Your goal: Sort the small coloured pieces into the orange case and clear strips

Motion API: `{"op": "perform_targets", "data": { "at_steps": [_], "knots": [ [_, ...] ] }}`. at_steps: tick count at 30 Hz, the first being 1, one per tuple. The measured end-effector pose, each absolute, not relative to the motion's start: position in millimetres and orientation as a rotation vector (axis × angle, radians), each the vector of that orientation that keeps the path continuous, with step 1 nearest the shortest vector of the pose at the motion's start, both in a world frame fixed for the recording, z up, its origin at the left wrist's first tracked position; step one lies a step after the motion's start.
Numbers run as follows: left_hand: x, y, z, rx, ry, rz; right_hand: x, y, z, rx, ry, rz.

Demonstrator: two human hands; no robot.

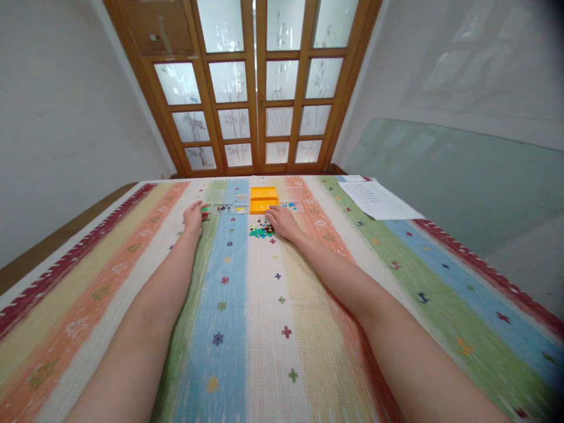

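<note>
L hand: left hand (192, 217) at left end of the see-thru trays (221, 195), fingers part-curled next to green pcs (204, 208); can't tell if it grips anything.
R hand: right hand (282, 222) palm-down, fingertips at near edge of orange box (263, 193), just beyond the pile; fingers bent, can't tell if a pc is pinched.
Pile: mixed pile (261, 232) of tiny pcs, mostly green/blue w/ some dark & yellow, on tablecloth (264, 352) just on near side of orange box.
Sorted pcs: L to R, green by left hand, dark pcs (223, 208), yellow pcs (240, 210), then blue pcs (289, 205) right of orange box.
Orange box: lid open on far side; a few pale bits in near half.
Pcs, handling: prob. v. light, hard, maybe slick; likely to skid or scatter if pressed. Best taken one at a time, thumb + index tip, by the edges; exact shape too small to tell.
Trays/box, handling: look like thin stiff plastic, light, easily nudged; thin walls maybe brittle. Hold by outer side wall, low, not by the lid.
Paper: printed sheet (379, 200) far right on table, apart from both hands.
</note>
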State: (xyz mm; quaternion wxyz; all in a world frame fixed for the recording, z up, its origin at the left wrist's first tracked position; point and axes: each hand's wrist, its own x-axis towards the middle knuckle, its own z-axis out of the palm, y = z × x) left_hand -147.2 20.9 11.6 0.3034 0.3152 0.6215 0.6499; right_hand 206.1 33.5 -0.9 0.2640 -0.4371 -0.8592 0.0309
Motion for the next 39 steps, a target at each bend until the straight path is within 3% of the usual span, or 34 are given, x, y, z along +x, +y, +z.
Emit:
{"op": "perform_targets", "data": {
  "at_steps": [9,14,21,39],
  "knots": [
    [-143.9,28.1,-4.6,1.147,1.753,1.695,206.8,35.3,-3.0,-1.177,-2.331,0.094],
    [-112.6,19.1,-2.0,1.808,1.817,1.341,206.2,35.3,-2.9,-1.183,-2.331,0.088],
    [-58.4,-0.3,7.7,2.529,1.458,0.754,206.0,32.3,-0.2,-1.179,-2.325,0.080],
    [-54.7,-2.3,7.4,2.630,1.452,0.672,205.7,32.3,0.2,-1.192,-2.325,0.087]
  ]
}}
